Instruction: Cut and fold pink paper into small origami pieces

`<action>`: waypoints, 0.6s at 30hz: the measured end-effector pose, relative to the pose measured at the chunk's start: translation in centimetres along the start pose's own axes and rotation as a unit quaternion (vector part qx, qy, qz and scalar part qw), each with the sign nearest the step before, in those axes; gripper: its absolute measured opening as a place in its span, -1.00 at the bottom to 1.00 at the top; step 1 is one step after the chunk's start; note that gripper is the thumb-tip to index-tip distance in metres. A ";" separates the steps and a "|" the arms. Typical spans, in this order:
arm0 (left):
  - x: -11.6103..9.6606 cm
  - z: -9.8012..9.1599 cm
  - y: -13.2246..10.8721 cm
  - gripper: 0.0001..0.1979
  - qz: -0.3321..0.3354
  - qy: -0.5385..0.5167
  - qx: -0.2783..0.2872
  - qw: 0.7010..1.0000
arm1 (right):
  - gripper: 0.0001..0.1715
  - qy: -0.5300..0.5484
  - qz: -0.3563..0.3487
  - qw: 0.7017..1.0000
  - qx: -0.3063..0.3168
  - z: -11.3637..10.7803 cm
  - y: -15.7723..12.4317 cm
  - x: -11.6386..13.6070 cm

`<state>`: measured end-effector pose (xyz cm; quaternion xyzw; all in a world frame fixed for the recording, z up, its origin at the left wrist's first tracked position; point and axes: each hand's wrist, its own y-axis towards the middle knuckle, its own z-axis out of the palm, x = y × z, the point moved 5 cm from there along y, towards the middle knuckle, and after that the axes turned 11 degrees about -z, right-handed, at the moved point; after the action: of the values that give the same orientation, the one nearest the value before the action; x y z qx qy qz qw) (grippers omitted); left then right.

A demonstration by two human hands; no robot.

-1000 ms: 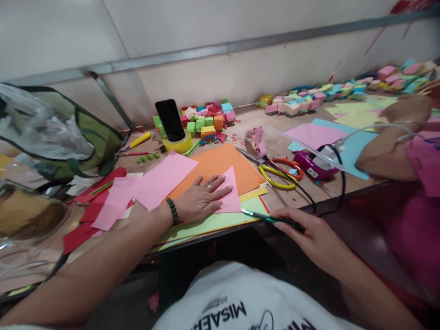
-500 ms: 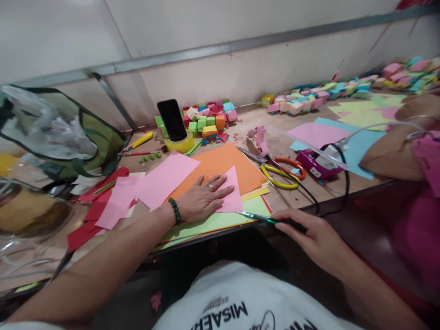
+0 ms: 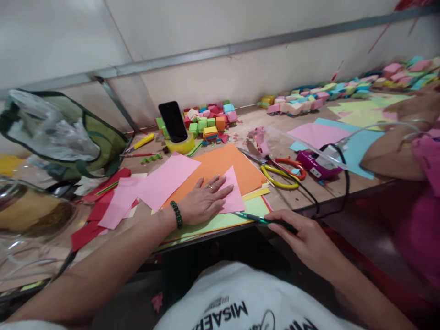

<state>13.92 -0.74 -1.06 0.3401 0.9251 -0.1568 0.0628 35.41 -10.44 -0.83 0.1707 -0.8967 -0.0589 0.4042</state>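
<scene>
Resting palm-down with fingers slightly spread, the left hand (image 3: 206, 199) lies over a pink sheet (image 3: 234, 195) at the centre of the frame, gripping nothing. To lower right, the right hand (image 3: 297, 225) is closed around a slim green tool (image 3: 256, 218), thumb and fingers pinching its shaft. The pink sheet lies leftward and slightly up from that hand; the left hand is nearer, being on it. The tool's long axis runs nearly level, dipping toward frame right, its tip at the sheet's lower edge, almost in line with it; whether the tip touches paper, I cannot tell. Beneath spreads a light-green sheet (image 3: 256, 208).
</scene>
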 end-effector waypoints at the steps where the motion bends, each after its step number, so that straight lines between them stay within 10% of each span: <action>1: -0.1 -0.1 -0.2 -0.44 -0.006 -0.007 0.003 1.000 | -0.78 0.000 0.001 1.000 0.001 -0.1 0.0 -0.1; 18: 1.5 -0.1 -1.3 -0.49 0.033 0.018 -0.010 0.999 | -0.77 -0.006 0.003 1.000 0.009 0.3 0.3 0.5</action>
<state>11.99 -0.73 -0.97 0.3726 0.9158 -0.1394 0.0545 34.87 -10.34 -0.62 0.1709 -0.9002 -0.0505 0.3974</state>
